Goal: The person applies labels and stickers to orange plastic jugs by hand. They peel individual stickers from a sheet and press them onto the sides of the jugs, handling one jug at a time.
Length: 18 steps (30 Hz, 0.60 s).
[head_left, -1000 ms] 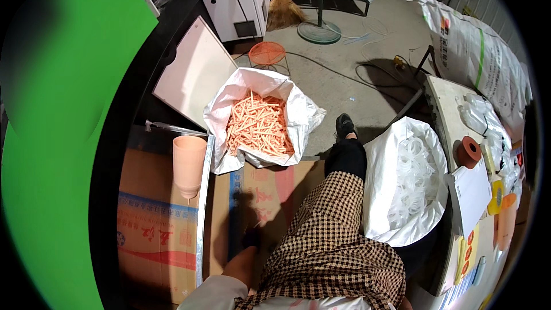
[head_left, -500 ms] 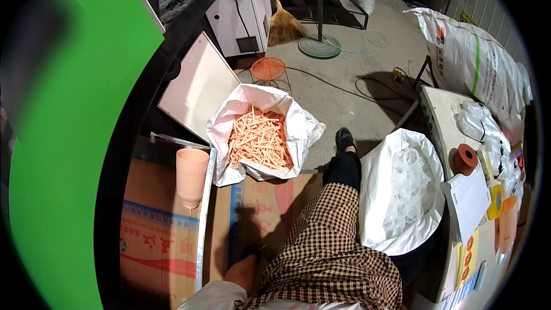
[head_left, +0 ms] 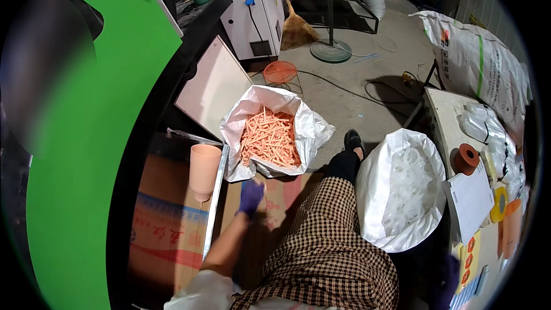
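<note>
Hands (head_left: pixel 251 196) (head_left: pixel 449 278) apart: left near stick-filled sack (head_left: pixel 231 129), right beside table edge (head_left: pixel 447 115).

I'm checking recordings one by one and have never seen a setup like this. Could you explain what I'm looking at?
There is no robot here. A fisheye camera on a person's head looks down, so straight edges bend near the rim.

The person's left hand, in a purple glove, is above printed cardboard; whether it holds anything is unclear. The right hand, also purple-gloved, is dark and blurred at the lower right, so its grip can't be read.

Ahead, a white sack holds peach-coloured sticks. To the left is a peach cup-shaped piece. On the right, another sack holds translucent rings, beside a worktable with a reddish-brown roll and white paper.
</note>
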Available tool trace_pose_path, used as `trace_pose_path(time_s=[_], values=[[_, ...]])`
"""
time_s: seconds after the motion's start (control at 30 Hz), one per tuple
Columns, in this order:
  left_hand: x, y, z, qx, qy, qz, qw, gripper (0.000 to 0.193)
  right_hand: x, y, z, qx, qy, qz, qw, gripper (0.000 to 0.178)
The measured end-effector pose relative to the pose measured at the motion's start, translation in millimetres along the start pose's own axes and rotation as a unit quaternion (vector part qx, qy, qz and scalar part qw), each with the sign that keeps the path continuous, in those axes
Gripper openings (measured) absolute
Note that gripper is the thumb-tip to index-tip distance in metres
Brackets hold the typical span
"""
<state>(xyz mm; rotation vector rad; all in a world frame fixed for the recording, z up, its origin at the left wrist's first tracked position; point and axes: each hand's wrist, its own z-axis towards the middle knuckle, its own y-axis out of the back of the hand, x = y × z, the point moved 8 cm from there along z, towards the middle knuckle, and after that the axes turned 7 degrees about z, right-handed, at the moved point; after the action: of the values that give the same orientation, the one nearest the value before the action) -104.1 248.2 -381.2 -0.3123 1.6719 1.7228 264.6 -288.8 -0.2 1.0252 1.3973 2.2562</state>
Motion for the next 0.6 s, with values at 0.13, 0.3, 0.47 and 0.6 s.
trace_pose_path(time_s=[0.13, 0.3, 0.47, 0.6], values=[[-53, 116, 74, -0.099, -0.108, 0.060, 0.987, 0.084, 68, 40, 31, -0.096, 0.120, 0.072, 0.986, 0.036], [14, 184, 97, -0.007, -0.042, 0.519, 0.854, 0.069, 103, -2, 43, -0.034, 0.183, 0.152, 0.971, 0.049], [10, 174, 78, 0.148, 0.007, 0.607, 0.781, 0.040, 112, -29, 43, -0.007, 0.193, 0.193, 0.962, 0.064], [47, 210, 59, 0.255, 0.065, 0.608, 0.749, 0.043, 112, -41, 49, 0.003, 0.201, 0.251, 0.947, 0.078]])
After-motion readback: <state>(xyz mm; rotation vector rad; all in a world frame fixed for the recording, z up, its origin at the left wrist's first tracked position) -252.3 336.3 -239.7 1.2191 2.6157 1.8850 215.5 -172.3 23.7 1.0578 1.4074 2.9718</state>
